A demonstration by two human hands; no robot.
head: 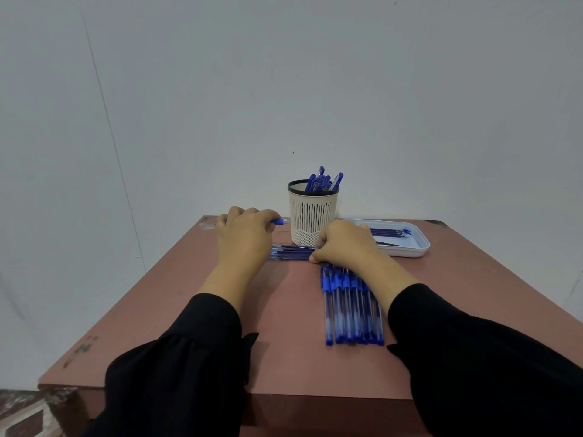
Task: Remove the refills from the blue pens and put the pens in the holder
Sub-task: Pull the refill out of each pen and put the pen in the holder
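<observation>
A cream slotted holder (312, 217) stands at the back of the brown table (284, 310), with several blue pens (321, 179) sticking out of it. My left hand (244, 234) grips a blue pen (280, 221) whose end pokes out toward the holder. In front of the holder lie loose refills (291, 252) side by side. My right hand (345, 244) pinches their right ends. A row of several blue pens (351, 310) lies under my right wrist, pointing toward me.
A white tray (410, 250) at the back right holds several refills (388, 232). A pale wall rises right behind the table. The table's front edge is near my sleeves, and patterned floor shows at the lower left.
</observation>
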